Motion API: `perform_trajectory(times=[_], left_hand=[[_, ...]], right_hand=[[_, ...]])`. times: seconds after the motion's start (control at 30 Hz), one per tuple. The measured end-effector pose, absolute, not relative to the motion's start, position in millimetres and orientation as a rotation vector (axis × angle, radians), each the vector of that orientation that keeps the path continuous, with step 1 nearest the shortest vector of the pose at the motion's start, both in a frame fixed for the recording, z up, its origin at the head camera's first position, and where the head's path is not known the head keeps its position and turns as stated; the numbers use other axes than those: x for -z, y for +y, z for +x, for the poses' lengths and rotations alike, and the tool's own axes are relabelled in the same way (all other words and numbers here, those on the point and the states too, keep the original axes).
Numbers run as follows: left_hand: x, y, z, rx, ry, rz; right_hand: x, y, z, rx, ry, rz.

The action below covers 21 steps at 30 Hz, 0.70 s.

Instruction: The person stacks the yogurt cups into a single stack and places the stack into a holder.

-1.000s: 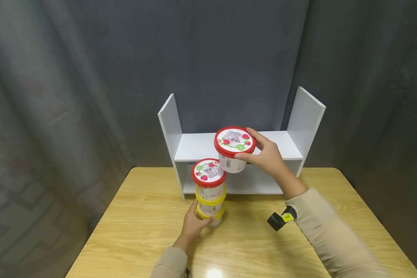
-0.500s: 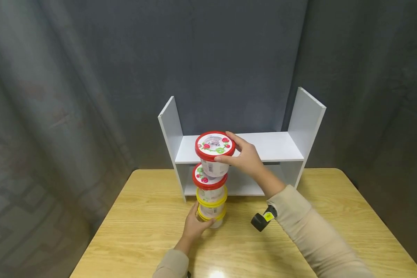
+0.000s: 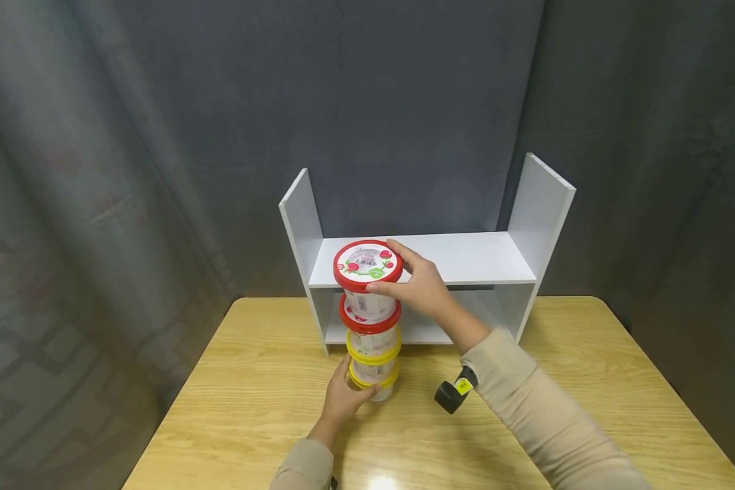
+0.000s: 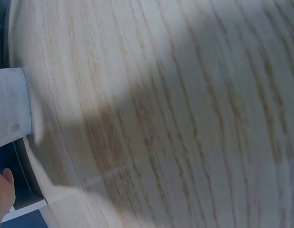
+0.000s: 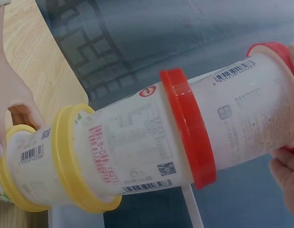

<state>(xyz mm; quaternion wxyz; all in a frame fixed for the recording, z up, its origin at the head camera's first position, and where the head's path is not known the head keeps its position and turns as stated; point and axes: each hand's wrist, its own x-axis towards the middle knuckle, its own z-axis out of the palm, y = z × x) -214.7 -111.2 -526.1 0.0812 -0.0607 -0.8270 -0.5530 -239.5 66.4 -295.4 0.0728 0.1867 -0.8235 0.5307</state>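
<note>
Several lidded plastic tubs stand in a column on the table. My right hand (image 3: 419, 286) grips the top tub (image 3: 367, 303) by its red lid, fingers behind and thumb in front. In the right wrist view, that tub's base meets the red lid (image 5: 189, 128) of the tub (image 5: 132, 142) beneath. Lower down are two yellow-lidded tubs; the upper yellow lid (image 5: 71, 156) shows fully. My left hand (image 3: 343, 398) holds the lowest yellow-lidded tub (image 3: 384, 393), thumb and fingers around its side. The left wrist view catches only part of a printed tub (image 4: 11, 107) and a fingertip.
Behind the column is a white two-level shelf (image 3: 465, 258) with upright side panels. The wooden table (image 3: 251, 367) extends to both sides and in front. Grey curtains (image 3: 416, 116) hang behind and on both sides. A black wrist camera (image 3: 450, 396) hangs below my right wrist.
My right hand has carried the top red-lidded tub left and down, from beside the column onto the lower red lid. The left hand has stayed at the column's base.
</note>
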Motion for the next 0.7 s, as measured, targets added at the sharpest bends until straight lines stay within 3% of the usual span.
perform_trajectory(times=[0.7], left_hand=[[527.9, -110.2, -218.9, 1.692, -2.490, -0.185]], right_hand=[[297.9, 68.6, -239.2, -1.615, -2.503, 0.567]])
